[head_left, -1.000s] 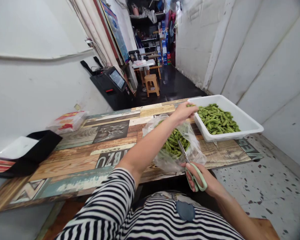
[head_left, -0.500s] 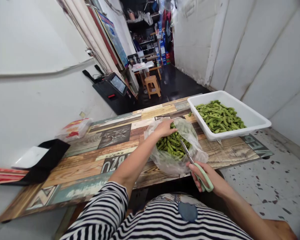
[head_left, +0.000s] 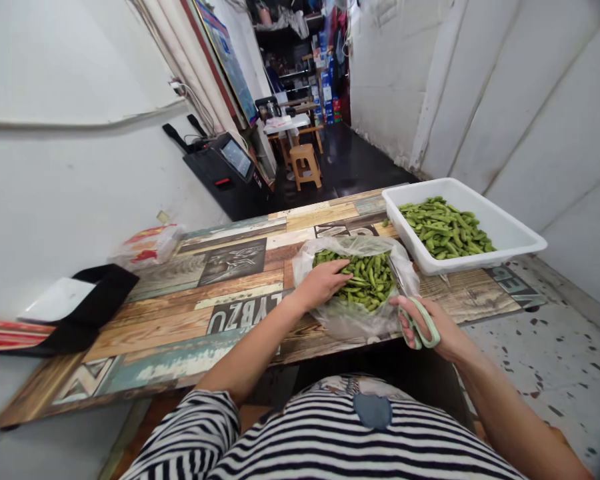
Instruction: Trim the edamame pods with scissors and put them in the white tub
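A clear plastic bag (head_left: 347, 327) lies opened on the table in front of me, full of green edamame pods (head_left: 367, 273). My left hand (head_left: 325, 281) rests at the bag's left side, its fingers stretched over the pods and touching them. No pod shows clearly in its fingers. My right hand (head_left: 433, 327) grips scissors with pale green handles (head_left: 423, 325). Their blades point up and away, over the right edge of the bag. Beyond the bag to the right stands a white plastic tub (head_left: 517, 245) with more pods (head_left: 445, 230) heaped in it.
The table (head_left: 155, 333) has a patchwork wood pattern. On its left are a black holder (head_left: 107, 293) and a red-and-white plastic package (head_left: 147, 247). A black touchscreen machine (head_left: 230, 170) stands past the far left edge. One stray pod (head_left: 385, 222) lies beside the tub.
My left hand has drawn back toward me, from the bag's far side to its left side. The scissors have shifted right and now lie along the bag's right edge.
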A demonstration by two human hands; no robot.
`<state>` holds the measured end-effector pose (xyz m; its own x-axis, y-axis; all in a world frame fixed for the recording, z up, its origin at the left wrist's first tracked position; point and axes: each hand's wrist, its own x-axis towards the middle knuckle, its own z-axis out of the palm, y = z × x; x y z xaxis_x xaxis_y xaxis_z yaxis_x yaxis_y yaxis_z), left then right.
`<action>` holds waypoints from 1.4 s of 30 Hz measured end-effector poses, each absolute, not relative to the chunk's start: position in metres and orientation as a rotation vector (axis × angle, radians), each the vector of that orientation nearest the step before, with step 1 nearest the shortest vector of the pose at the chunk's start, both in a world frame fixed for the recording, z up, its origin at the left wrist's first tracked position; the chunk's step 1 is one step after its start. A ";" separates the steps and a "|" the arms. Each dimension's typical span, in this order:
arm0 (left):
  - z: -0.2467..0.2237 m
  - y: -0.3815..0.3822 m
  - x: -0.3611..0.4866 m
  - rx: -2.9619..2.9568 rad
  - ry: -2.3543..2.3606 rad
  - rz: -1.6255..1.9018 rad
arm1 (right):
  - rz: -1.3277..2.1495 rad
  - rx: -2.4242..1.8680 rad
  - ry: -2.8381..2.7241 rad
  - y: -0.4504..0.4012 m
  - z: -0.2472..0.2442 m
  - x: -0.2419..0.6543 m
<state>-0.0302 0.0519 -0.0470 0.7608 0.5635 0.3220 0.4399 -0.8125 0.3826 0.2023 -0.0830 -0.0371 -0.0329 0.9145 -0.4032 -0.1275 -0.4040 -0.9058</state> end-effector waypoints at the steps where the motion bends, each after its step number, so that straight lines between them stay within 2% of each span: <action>1: -0.043 0.049 -0.029 2.670 0.788 0.645 | 1.600 -1.421 -0.936 -0.086 -0.037 0.202; 5: -0.027 0.030 -0.018 2.566 0.951 0.767 | 1.692 -1.464 -1.049 -0.100 -0.042 0.199; 9: -0.022 0.010 -0.007 2.151 1.215 0.779 | 1.697 -1.420 -1.076 -0.109 -0.042 0.194; 13: -0.024 -0.001 -0.001 1.644 1.192 0.728 | 1.661 -1.384 -1.225 -0.109 -0.038 0.189; 17: -0.024 -0.006 0.002 1.399 1.144 0.792 | 1.651 -1.384 -1.245 -0.104 -0.041 0.185; 27: -0.032 -0.010 0.004 1.314 1.148 0.875 | 1.627 -1.418 -1.079 -0.097 -0.046 0.175; 33: -0.026 -0.002 -0.003 1.460 1.222 0.912 | 1.511 -1.450 -1.218 -0.100 -0.049 0.182; 37: -0.024 0.000 -0.002 1.511 1.212 0.913 | 1.553 -1.462 -1.410 -0.106 -0.044 0.178; 42: -0.030 0.004 0.002 1.386 1.207 1.128 | 1.536 -1.477 -1.485 -0.112 -0.041 0.175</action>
<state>0.0021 0.0036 -0.0301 0.0883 0.9945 0.0556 0.1223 -0.0662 0.9903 0.1753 -0.1115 -0.0411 -0.2551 0.9097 -0.3277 0.2968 -0.2489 -0.9219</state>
